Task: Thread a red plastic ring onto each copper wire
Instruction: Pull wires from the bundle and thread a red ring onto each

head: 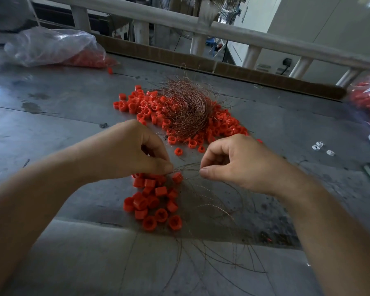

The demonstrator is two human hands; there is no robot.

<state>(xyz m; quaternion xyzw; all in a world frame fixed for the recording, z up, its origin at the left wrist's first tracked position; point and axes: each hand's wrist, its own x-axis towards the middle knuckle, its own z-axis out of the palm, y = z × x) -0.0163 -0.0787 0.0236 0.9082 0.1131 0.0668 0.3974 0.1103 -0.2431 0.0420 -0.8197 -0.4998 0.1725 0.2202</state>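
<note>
A thin copper wire (pixel 186 169) stretches between my two hands above the grey table. My left hand (pixel 137 150) pinches one end with thumb and fingertips, and a red plastic ring (pixel 177 177) hangs just below that pinch. My right hand (pixel 233 161) pinches the other end between thumb and forefinger. Below my hands lies a small heap of red rings (pixel 152 204) with loose copper wires (pixel 214 208) fanning toward me. Farther back, a tangled bundle of copper wire (pixel 186 107) rests on a larger pile of red rings (pixel 141 103).
A clear plastic bag of red rings (pixel 56 48) lies at the back left, another bag (pixel 367 99) at the right edge. Small white pieces (pixel 320 147) sit to the right. A cardboard strip (pixel 201 63) and a railing (pixel 179 22) border the table's far side.
</note>
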